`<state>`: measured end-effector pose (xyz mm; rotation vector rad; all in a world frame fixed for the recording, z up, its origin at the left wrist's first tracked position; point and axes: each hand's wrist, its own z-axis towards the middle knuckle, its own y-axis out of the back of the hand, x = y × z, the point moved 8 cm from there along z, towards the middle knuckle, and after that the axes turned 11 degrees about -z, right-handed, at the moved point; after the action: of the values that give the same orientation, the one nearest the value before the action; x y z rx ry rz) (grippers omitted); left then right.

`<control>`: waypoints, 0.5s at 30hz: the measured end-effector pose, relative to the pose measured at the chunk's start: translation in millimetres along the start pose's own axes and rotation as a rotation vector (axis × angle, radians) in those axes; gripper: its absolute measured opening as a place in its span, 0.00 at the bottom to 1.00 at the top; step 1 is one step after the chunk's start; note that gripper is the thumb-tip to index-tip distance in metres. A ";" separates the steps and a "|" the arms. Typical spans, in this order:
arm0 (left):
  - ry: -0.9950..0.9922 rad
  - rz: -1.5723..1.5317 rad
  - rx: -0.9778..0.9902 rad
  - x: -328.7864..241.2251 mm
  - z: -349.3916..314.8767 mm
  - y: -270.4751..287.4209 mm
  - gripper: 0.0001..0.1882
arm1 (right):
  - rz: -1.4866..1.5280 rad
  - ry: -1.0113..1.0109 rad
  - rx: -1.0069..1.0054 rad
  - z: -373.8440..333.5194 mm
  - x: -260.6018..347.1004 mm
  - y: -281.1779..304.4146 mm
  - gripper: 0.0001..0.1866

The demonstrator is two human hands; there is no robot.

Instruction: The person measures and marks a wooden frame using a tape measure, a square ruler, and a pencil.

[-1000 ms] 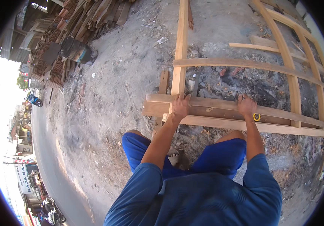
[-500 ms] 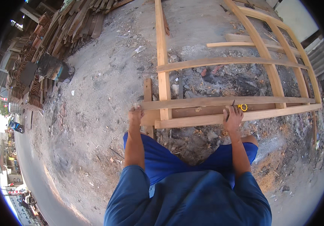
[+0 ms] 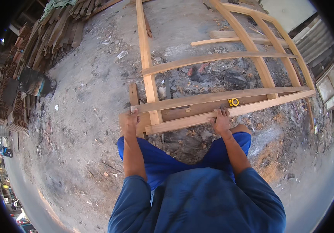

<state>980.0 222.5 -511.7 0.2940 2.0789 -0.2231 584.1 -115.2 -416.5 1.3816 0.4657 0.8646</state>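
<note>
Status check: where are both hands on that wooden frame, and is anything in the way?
Left hand gripping the frame's near-left corner. Right hand pressed on the near rail of the wooden frame. Yellow tape measure lying just beyond the right hand.

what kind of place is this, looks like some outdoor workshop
Most likely an open-air carpentry yard. A large wooden frame lies on bare, littered dirt ground, stacked planks are piled at the upper left, and a yellow tape measure sits by the right hand.
</note>
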 end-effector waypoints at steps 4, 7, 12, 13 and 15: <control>-0.067 0.052 0.000 -3.8 2.6 4.8 0.19 | -0.040 -0.031 0.050 4.3 2.8 -2.0 0.29; -0.066 0.026 0.043 -2.7 12.6 7.7 0.18 | -0.064 0.002 0.032 7.3 8.9 0.2 0.28; -0.033 -0.238 0.155 7.1 12.2 2.2 0.15 | -0.110 -0.011 0.060 7.3 11.7 2.6 0.27; -0.020 -0.252 0.156 8.6 11.6 2.0 0.15 | -0.114 -0.013 0.066 6.4 12.3 4.5 0.26; 0.003 -0.283 0.153 9.6 11.1 3.1 0.14 | -0.171 -0.014 0.032 2.6 18.5 12.6 0.24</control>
<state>985.3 223.5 -525.6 0.0898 2.1058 -0.5541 594.4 -103.4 -400.3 1.3551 0.5805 0.7107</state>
